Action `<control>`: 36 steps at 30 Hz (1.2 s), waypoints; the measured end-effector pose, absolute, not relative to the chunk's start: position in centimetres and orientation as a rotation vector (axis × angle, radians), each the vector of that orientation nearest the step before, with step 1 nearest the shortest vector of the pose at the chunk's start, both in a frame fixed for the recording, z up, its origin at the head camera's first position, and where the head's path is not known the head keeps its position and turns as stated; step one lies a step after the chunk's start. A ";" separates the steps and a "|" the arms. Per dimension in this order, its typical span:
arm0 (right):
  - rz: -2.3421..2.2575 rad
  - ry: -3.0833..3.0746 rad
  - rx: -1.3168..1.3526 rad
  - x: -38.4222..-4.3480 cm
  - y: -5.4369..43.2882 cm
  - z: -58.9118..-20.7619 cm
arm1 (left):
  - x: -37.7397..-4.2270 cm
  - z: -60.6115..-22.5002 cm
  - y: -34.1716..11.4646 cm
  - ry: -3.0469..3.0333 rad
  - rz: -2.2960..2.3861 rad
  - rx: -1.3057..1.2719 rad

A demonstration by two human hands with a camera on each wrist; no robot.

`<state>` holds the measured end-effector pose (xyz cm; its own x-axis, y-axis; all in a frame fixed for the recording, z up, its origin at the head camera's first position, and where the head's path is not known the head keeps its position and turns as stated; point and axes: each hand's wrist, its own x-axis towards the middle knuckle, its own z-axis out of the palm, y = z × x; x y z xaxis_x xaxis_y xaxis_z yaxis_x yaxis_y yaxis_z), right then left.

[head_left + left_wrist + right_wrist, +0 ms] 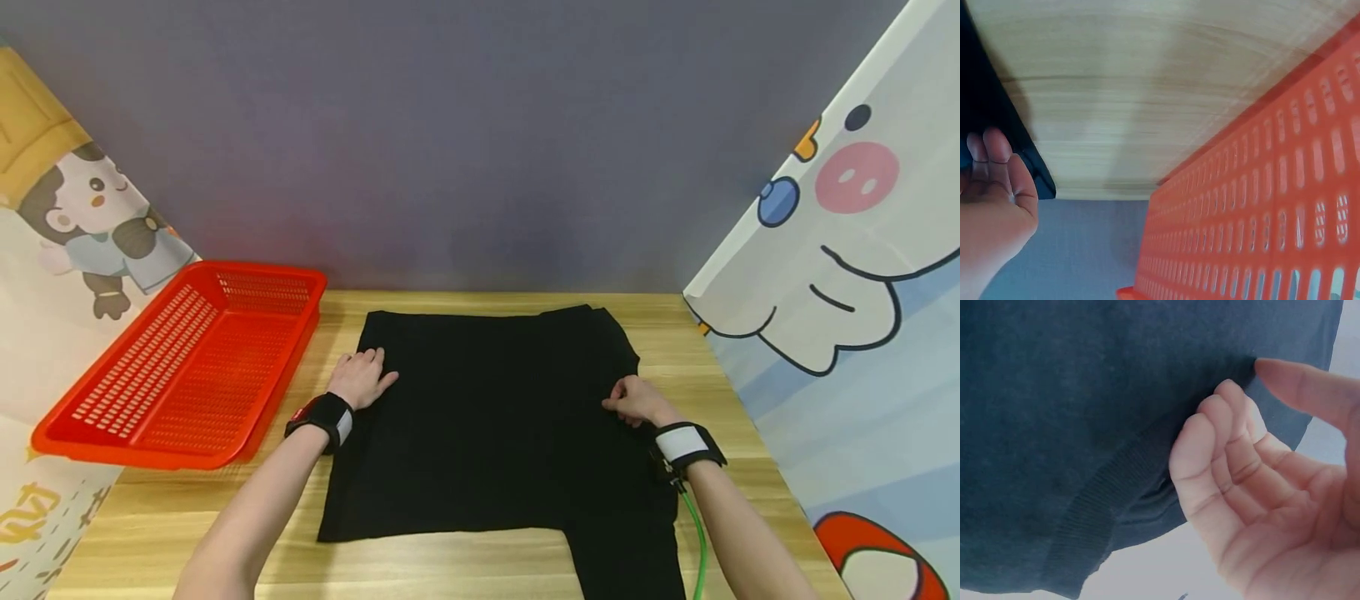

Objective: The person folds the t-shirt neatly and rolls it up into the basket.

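A black T-shirt (pixel 480 417) lies spread sideways on the wooden table, one sleeve (pixel 626 550) reaching toward the front edge at the right. On its left part, near the back corner, rests my left hand (pixel 360 379), fingers extended and thumb out to the side. In the left wrist view that hand (pixel 1000 194) is over the shirt's edge. At the right end, my right hand (pixel 633 400) touches the cloth. The right wrist view shows its bent fingers (pixel 1194 447) right at the ribbed collar (pixel 1104 494), with the thumb straight and a little apart from them.
A red plastic basket (pixel 270 400) with slotted walls stands at the left of the table, close to my left forearm. A grey panel (pixel 480 150) rises behind the table. Cartoon-printed sheets (pixel 862 292) border both sides. A green cable (pixel 701 542) runs from my right wristband.
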<state>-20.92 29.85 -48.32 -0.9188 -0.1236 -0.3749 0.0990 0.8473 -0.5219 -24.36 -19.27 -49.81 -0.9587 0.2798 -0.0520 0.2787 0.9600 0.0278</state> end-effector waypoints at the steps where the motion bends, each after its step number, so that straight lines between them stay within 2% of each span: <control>1: -0.767 2.632 -0.019 -21.0 29.8 -48.3 | -24.4 -49.8 -19.3 3.051 0.036 0.436; 8: -0.755 2.881 -0.149 -22.8 29.4 -47.8 | -24.8 -49.8 -19.2 3.135 0.077 0.521; 13: -0.793 3.005 -0.167 -26.3 28.7 -47.4 | -25.5 -49.7 -18.9 3.102 0.177 0.647; 24: -0.543 3.084 -0.089 -32.9 25.7 -47.1 | -26.5 -48.7 -18.8 2.915 0.243 0.610; 36: -0.381 2.829 -0.018 -35.1 24.0 -47.9 | -26.5 -49.1 -18.8 2.920 0.250 0.598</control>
